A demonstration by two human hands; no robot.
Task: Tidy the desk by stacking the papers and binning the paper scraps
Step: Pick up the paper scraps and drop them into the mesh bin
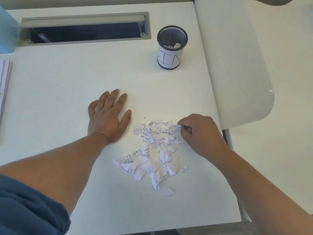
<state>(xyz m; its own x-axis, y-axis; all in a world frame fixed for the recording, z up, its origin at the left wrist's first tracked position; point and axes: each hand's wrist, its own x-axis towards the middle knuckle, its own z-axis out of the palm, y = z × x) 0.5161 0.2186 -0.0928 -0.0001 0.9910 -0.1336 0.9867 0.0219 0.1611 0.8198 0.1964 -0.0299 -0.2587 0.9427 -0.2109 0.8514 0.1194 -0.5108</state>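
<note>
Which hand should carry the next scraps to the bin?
The right hand. It already pinches a scrap at the edge of the scrap pile, and the bin stands on its side of the desk. The left hand lies flat on the desk, holding nothing.

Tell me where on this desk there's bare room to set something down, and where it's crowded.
Bare patches: the wide stretch between the cable slot, the paper stack at the left edge and the left hand; also the strip between the mesh bin and the scraps. Crowded: the front right, where the scrap pile spreads and the right hand pinches a piece.
</note>
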